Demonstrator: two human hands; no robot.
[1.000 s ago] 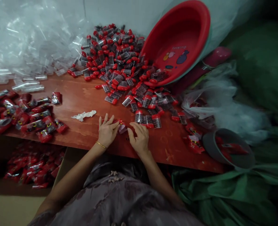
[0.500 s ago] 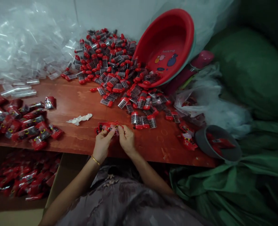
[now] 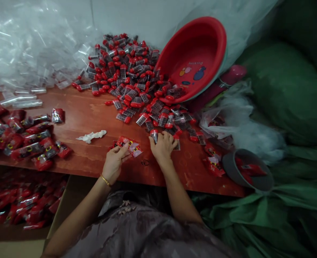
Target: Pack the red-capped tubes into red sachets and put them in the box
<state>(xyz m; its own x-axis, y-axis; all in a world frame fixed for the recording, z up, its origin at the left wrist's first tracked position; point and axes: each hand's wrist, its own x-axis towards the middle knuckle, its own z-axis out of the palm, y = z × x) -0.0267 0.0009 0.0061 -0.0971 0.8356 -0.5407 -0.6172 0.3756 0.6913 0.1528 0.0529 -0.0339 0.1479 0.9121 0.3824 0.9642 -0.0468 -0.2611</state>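
Note:
My left hand (image 3: 113, 162), with a gold bracelet at the wrist, pinches a red printed plastic wrapper (image 3: 135, 148) just above the table. To its right, my right hand (image 3: 163, 147) reaches over a few small clear containers with red caps. Its thumb and fingers are around one such container (image 3: 154, 135), whose top shows between them; the hand covers the others in part. Beyond the hands rises a large heap of the same red-capped containers (image 3: 131, 95), with dark contents.
A tilted red basin (image 3: 193, 46) leans behind the heap. Wrapped red packets (image 3: 30, 138) lie at left, above a box of more packets (image 3: 21, 200). Clear plastic sleeves (image 3: 21, 100) lie behind. A grey bowl (image 3: 229, 166) and a white crumpled scrap (image 3: 91, 136) are on the table.
My right hand has left the wrapper and moved right to the red-capped containers. My left hand still holds the wrapper, now more in view. The camera view has shifted slightly.

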